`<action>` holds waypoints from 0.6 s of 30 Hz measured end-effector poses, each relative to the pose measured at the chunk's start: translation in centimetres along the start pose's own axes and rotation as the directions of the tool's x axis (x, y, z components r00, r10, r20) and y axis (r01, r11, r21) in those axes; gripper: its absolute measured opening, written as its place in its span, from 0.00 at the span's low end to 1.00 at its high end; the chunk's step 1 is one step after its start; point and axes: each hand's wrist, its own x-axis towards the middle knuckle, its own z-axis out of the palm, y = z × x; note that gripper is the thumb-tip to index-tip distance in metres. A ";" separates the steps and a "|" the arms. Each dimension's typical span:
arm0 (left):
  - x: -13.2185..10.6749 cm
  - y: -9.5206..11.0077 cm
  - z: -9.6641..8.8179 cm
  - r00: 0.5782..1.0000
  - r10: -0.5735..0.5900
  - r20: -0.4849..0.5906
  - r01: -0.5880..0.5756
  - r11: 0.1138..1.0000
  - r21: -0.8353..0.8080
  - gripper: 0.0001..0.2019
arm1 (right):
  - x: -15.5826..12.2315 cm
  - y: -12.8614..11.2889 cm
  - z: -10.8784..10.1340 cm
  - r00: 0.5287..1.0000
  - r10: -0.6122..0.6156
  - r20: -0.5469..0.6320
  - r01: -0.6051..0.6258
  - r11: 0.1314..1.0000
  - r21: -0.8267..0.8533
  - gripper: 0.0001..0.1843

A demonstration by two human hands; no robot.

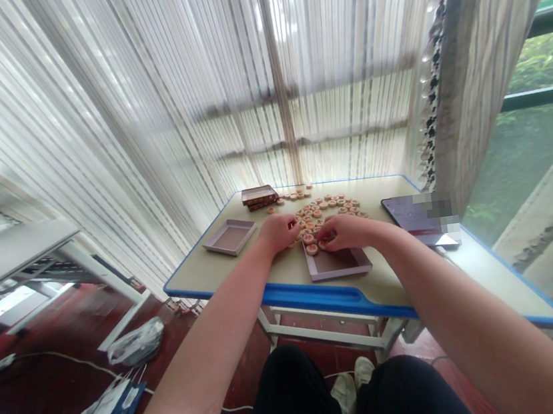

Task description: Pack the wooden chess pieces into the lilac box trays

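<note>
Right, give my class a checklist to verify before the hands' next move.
1. Near tray open side up: ok.
2. Two pieces at its far left corner lying flat: ok.
3. Right hand gripping a tray piece firmly: cannot tell.
4. Left hand holding something: cannot tell, its grasp is hidden.
5. Loose pieces gathered tightly: not ok, spread over the table.
6. Dark device apart from right hand: ok.

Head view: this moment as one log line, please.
right hand: at piece in tray | left hand: beside loose pieces | second tray: leftward
</note>
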 end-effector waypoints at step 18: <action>0.0 -0.5 0.4 0.999 0.051 -0.010 -0.051 0.999 -0.014 0.16 | -1.0 -1.9 0.1 0.973 -0.101 -0.208 0.069 0.985 -0.155 0.12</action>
